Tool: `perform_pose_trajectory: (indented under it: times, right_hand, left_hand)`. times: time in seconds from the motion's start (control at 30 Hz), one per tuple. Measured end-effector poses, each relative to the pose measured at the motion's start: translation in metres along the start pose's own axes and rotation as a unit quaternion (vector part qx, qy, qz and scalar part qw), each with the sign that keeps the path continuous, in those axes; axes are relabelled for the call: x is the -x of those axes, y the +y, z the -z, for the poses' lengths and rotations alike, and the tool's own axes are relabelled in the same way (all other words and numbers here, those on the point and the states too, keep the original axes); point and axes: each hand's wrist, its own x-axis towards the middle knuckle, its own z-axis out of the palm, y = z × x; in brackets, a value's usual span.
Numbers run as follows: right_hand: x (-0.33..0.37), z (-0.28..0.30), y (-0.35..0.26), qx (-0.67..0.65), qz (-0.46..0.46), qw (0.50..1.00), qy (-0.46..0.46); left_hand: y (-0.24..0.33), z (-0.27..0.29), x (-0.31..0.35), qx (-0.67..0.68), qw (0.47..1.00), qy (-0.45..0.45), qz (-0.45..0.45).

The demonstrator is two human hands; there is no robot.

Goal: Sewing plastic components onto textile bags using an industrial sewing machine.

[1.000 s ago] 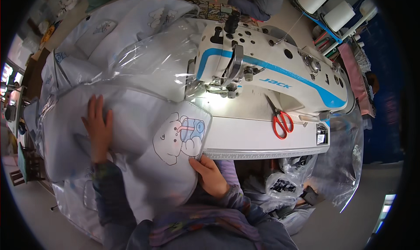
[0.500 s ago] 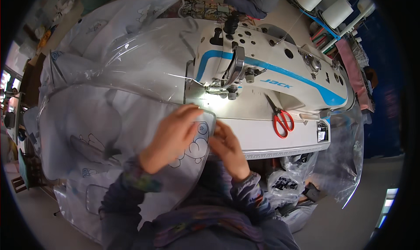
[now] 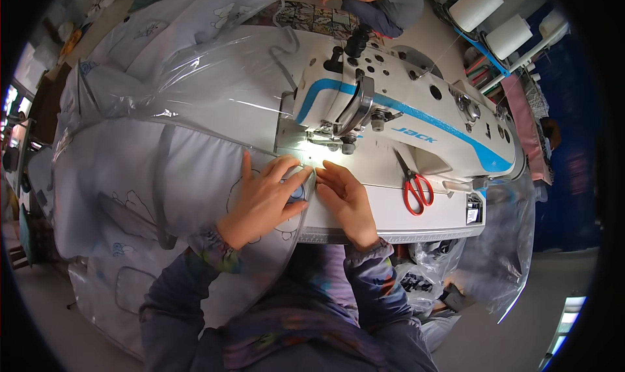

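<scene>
Head view: reaching forward from dark sleeves (image 3: 179, 287), with the left hand (image 3: 263, 202) laid over a corner of a grey printed fabric piece (image 3: 202, 170), its fingers loosely spread and thumb apart. Meeting that corner's edge with the bent, gathered fingers of the right hand (image 3: 348, 202), close in front of the lit needle area (image 3: 316, 147); can't fairly tell whether pinching. Can see, to the right, red-handled scissors (image 3: 411, 175) on the white table (image 3: 384, 209). Beyond, can make out a white-and-blue sewing machine (image 3: 423, 121), then thread cones (image 3: 476, 6) and a bent-legged co-worker (image 3: 400, 0).
</scene>
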Motion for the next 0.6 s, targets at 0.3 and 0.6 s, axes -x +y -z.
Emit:
perform_pose_trajectory:
  times: [0.3,0.6]
  right_hand:
    - [-0.023,0.001,-0.001,0.040,0.050,0.998,-0.026]
    - [-0.040,0.006,0.000,0.023,0.048,0.996,-0.068]
  left_hand:
    - [-0.015,0.000,-0.024,-0.004,1.000,0.009,0.005]
    - [-0.037,-0.010,-0.044,0.011,0.999,0.038,-0.008]
